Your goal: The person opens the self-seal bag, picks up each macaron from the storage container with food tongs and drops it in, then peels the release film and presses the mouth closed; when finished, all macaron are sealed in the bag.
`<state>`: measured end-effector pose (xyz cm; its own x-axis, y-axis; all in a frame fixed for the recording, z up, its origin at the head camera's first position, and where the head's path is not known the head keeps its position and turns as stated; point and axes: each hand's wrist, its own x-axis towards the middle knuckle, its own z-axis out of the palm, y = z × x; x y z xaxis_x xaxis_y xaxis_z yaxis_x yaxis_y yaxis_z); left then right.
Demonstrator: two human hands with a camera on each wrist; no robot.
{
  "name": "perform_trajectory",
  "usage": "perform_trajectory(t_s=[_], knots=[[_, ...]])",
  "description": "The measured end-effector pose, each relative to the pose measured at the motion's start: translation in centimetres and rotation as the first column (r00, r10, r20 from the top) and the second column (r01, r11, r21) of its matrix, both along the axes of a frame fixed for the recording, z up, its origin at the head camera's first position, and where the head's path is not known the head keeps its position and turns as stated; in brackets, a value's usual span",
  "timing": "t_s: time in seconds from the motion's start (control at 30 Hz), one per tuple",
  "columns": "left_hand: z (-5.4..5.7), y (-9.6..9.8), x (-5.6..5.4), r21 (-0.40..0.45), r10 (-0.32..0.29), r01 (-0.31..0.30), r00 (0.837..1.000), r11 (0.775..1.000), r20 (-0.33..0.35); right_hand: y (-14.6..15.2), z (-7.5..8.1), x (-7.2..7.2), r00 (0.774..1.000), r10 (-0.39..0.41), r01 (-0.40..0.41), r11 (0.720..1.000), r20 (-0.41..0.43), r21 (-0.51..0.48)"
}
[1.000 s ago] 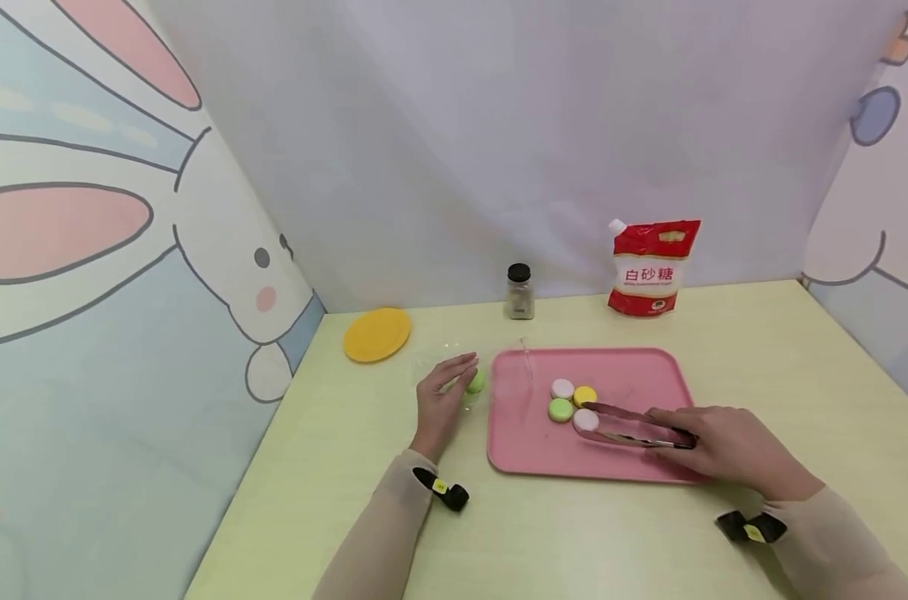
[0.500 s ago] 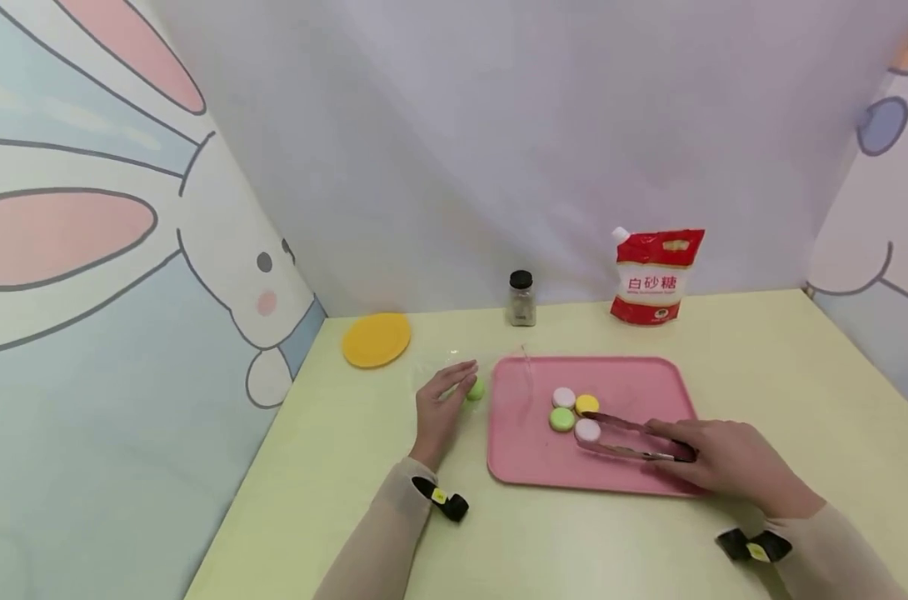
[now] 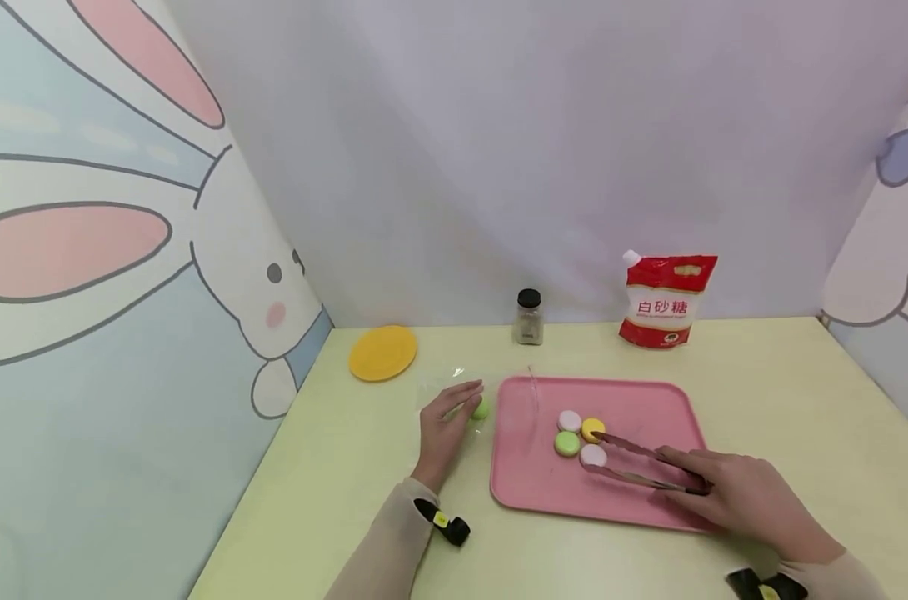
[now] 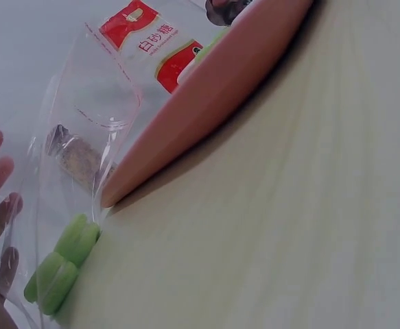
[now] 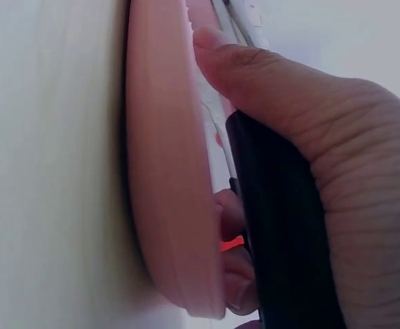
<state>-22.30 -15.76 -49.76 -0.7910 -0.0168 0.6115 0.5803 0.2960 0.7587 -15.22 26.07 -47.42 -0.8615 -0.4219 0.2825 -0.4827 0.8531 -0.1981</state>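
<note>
A red pouch says 白砂糖. The right hand grips tongs; the loose left hand touches a clear bag, where only its wrist view shows two green macarons.

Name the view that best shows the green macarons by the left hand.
The left wrist view: the green macarons look large there, seen through the clear bag. The head view shows them small, partly hidden by the left hand; the right wrist view shows none of them.
</note>
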Motion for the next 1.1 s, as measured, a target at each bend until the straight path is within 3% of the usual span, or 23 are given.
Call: perform_trajectory(t_s=[0.27, 0.53, 0.83, 1.1], knots=[[0.8, 0.4, -1.2, -0.008, -0.003, 0.003, 1.0, 1.0, 0.001, 0.3, 1.5, -1.0, 1.0, -0.014, 0.015, 0.999, -0.017, 0.042], [3.1, 0.8, 1.1, 0.032, -0.003, 0.004, 1.0, 0.999, -0.01, 0.2, 1.1, -0.9, 0.999, 0.031, -0.032, 0.999, 0.007, 0.043], [3.0, 0.8, 1.1, 0.037, -0.03, 0.032, 0.998, 0.999, -0.06, -0.5, 0.9, -0.1, 0.999, 0.034, -0.036, 0.998, 0.027, 0.057], [3.0, 1.0, 1.1, 0.038, -0.019, 0.021, 0.998, 0.999, -0.063, -0.2, 1.2, 0.1, 0.998, 0.026, -0.03, 0.998, 0.056, 0.063]])
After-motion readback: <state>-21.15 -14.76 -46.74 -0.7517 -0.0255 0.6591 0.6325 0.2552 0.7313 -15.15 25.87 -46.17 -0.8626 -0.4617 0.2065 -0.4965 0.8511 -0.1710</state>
